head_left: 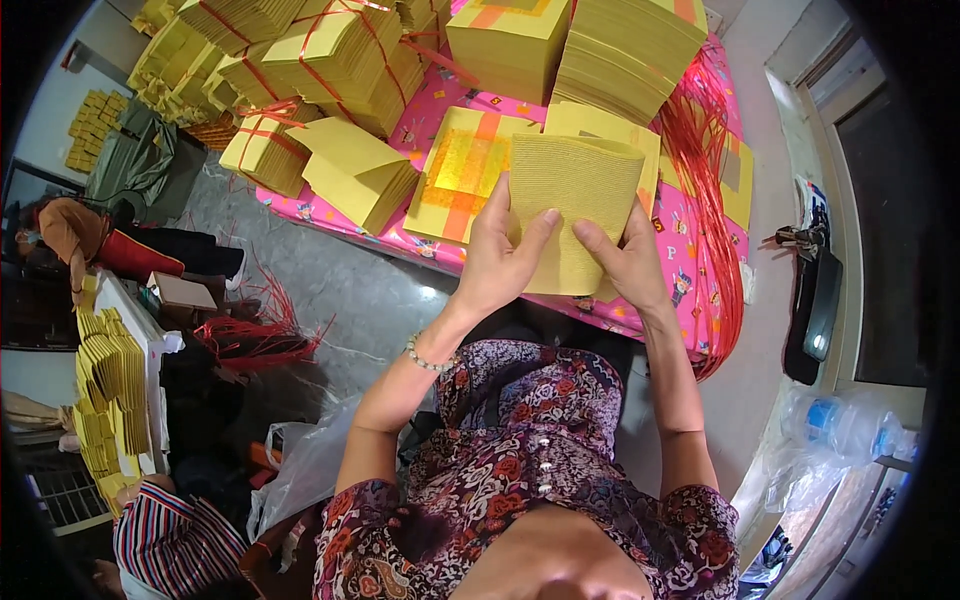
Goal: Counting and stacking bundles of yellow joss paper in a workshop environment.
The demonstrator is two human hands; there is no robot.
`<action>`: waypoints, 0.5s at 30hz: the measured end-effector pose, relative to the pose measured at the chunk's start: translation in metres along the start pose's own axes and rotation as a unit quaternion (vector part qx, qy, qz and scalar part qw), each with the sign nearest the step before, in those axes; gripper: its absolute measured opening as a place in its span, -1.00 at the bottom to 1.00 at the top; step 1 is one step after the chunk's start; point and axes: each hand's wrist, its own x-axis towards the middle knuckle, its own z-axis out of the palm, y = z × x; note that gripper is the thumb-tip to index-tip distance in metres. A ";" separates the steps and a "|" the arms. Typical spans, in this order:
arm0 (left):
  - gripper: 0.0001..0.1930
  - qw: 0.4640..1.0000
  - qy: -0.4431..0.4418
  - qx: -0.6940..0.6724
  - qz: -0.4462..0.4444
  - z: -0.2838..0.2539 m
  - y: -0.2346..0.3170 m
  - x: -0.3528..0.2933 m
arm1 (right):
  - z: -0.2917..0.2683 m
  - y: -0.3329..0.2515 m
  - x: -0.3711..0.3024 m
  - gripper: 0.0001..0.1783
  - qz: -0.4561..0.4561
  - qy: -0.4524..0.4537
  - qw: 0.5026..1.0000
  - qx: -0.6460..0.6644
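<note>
Upright in front of me is a folded piece of yellow, finely ribbed joss paper [575, 190], its top bent over in a rounded loop. My left hand [505, 250] grips its left side, thumb on the front face. On the right side my right hand [630, 262] is closed the same way, with the thumb pointing inward; the fingers behind the paper are hidden. Just behind and left lies a flat joss paper sheet [460, 170] with an orange band and gold square. A folded yellow stack [360, 175] sits further left.
Tall joss paper stacks [625, 55] and red-tied bundles [335, 65] crowd the back of the pink patterned table [440, 262]. Red plastic strands [705, 200] hang over its right side. At left, two people work near a white table [150, 375] with yellow paper piles; red strands [265, 335] lie nearby.
</note>
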 end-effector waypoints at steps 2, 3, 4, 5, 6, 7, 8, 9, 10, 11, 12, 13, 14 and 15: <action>-0.61 1.000 -0.001 0.009 -0.002 0.000 0.000 0.000 | 0.000 -0.001 -0.001 -0.42 0.007 0.012 1.000 -0.007; -0.62 1.000 0.001 0.020 -0.004 0.000 0.000 -0.001 | 0.002 -0.003 -0.001 -0.42 0.009 0.013 1.000 -0.007; -0.62 1.000 -0.001 0.020 -0.006 0.000 0.000 -0.001 | 0.005 -0.005 -0.001 -0.49 -0.003 0.020 1.000 -0.007; -0.62 1.000 0.006 -0.012 -0.017 -0.001 0.000 0.000 | 0.006 -0.006 0.000 -0.55 -0.015 0.028 0.999 -0.006; -0.63 0.998 0.011 -0.046 -0.030 -0.001 0.001 0.001 | 0.005 -0.006 0.000 -0.55 -0.014 0.031 0.999 -0.006; -0.63 0.998 0.007 -0.047 -0.032 -0.002 0.002 0.002 | 0.003 -0.005 0.000 -0.62 0.013 0.048 0.999 0.020; -0.63 0.998 0.007 -0.048 -0.044 -0.003 0.004 0.002 | 0.002 -0.004 0.001 -0.68 0.039 0.065 0.996 0.046; -0.63 0.997 0.007 -0.051 -0.055 -0.004 0.006 0.002 | 0.000 -0.002 0.002 -0.68 0.040 0.069 0.996 0.046; -0.63 0.997 0.004 -0.052 -0.058 -0.005 0.006 0.002 | 0.000 -0.001 0.002 -0.71 0.038 0.066 0.997 0.025; -0.62 0.995 0.006 -0.064 -0.079 -0.006 0.006 0.003 | -0.001 0.000 0.003 -0.73 0.037 0.062 0.997 0.003; -0.61 0.992 0.009 -0.074 -0.100 -0.008 0.006 0.002 | 0.002 -0.003 0.005 -0.73 0.038 0.065 0.997 0.004; -0.59 0.991 0.005 -0.076 -0.110 -0.011 0.006 0.002 | 0.006 -0.009 0.007 -0.75 0.007 0.076 0.997 0.004; -0.59 0.991 0.004 -0.076 -0.113 -0.013 0.006 0.003 | 0.006 -0.011 0.010 -0.77 -0.025 0.087 0.996 0.004; -0.59 0.991 -0.004 -0.068 -0.117 -0.014 0.008 0.003 | 0.001 -0.010 0.013 -0.77 -0.022 0.091 0.996 0.004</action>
